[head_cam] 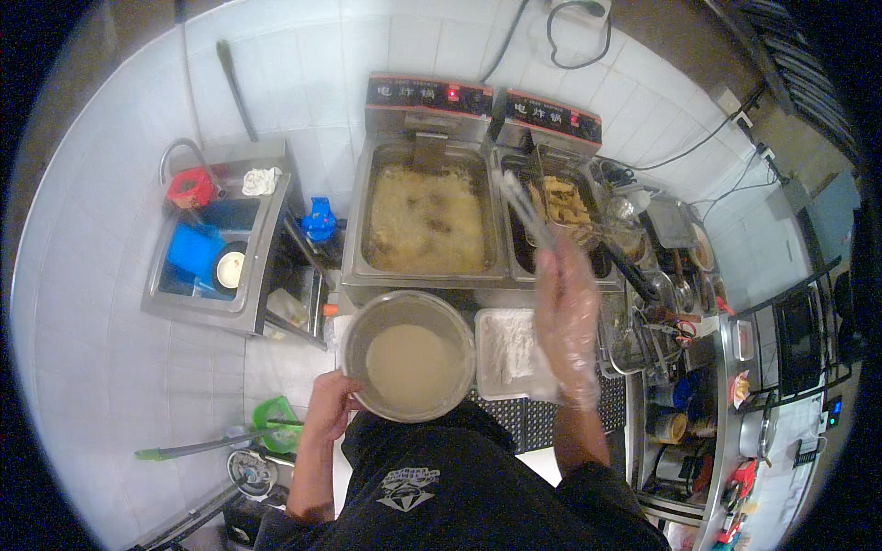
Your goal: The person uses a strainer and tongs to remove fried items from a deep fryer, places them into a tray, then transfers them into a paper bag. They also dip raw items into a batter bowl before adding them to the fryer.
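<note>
My left hand (335,404) grips the rim of a round bowl of pale batter (409,361) in front of my body. My right hand (566,310), in a clear plastic glove, holds metal tongs (525,206), blurred, above the divide between two electric fryers. Cloudy, frothy oil fills the left fryer (427,217). Over the right fryer (517,265), a wire basket (561,162) holds golden fried pieces (565,201). A white tray of flour (506,355) lies right of the bowl, partly behind my right hand.
A steel sink (241,293) with a blue container (196,251) stands at left. To the right are wire baskets (623,337), red-handled scissors (684,333) and several bowls. A perforated black mat (537,423) lies below the tray. A green-handled tool (200,446) juts out at lower left.
</note>
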Demonstrator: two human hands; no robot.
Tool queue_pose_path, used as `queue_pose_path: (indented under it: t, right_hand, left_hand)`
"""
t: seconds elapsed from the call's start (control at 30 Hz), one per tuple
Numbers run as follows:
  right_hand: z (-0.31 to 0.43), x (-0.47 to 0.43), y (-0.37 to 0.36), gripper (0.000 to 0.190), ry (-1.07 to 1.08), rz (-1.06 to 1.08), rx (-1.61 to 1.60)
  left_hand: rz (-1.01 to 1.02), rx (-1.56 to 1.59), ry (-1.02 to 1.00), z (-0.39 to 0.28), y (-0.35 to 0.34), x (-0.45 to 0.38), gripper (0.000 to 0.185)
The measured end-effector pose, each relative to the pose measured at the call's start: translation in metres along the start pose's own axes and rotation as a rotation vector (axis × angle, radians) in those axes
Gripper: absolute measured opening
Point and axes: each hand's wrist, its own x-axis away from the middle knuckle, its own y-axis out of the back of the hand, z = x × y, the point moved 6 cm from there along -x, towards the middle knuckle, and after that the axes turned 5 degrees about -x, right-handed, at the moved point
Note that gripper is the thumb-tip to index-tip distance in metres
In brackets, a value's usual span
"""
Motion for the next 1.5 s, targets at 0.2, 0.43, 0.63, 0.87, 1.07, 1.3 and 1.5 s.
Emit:
queue_pose_path:
  t: [0.2, 0.43, 0.63, 0.87, 1.07, 1.3, 1.5]
  right_hand:
    - [-0.040, 0.037, -0.042, 0.034, -0.153, 0.479, 0.326]
    - [-0.009, 0.026, -0.014, 0.032, -0.032, -0.008, 0.025]
    - [-0.029, 0.035, -0.035, 0.034, -0.206, 0.233, 0.130]
    - [-0.031, 0.054, -0.050, 0.033, -0.183, 0.183, 0.142]
    - [-0.042, 0.075, -0.067, 0.034, -0.294, 0.249, 0.184]
    - [-0.076, 0.108, -0.042, 0.036, -0.515, 0.169, -0.056]
    - [-0.097, 0.126, 0.046, 0.049, -0.974, 0.370, -0.381]
  left_hand:
    - [0.108, -0.128, 0.090, 0.034, -0.024, -0.031, 0.027]
    - [0.190, -0.068, 0.109, 0.065, -0.023, -0.066, 0.029]
    - [0.225, -0.348, 0.100, 0.058, -0.025, -0.058, 0.032]
    - [0.272, -0.495, 0.124, 0.012, -0.023, -0.033, 0.046]
    - [0.275, -0.548, -0.052, 0.006, 0.034, -0.039, 0.032]
    - [-0.143, -0.529, 0.089, -0.005, 0.101, -0.082, 0.018]
    - [-0.256, -0.323, -0.447, -0.031, 0.100, -0.096, 0.030]
